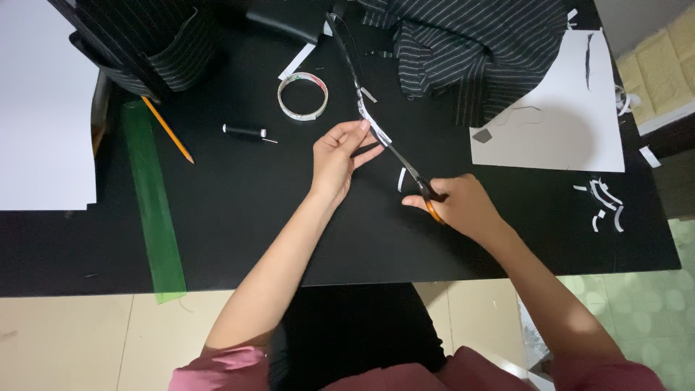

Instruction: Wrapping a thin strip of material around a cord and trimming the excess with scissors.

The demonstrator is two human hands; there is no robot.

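Right hand (463, 206) gripped orange-handled scissors (413, 174), fingers closed through the handles, blades at a narrow black-and-white strip (373, 127). Left hand (337, 156) pinched that strip, fingers together on it, mid-table (253, 210). Tape roll (302, 96), thread spool (245, 131) lay near.

Just one view here, a head cam looking almost straight down over a black table (239, 217). It sits fairly high, so both forearms show in full, with the person's lap and the pale floor along the bottom edge. The left hand (337, 156) and right hand (463, 206) land near the middle of the picture, and the table's far side runs out past the fingertips at the top.
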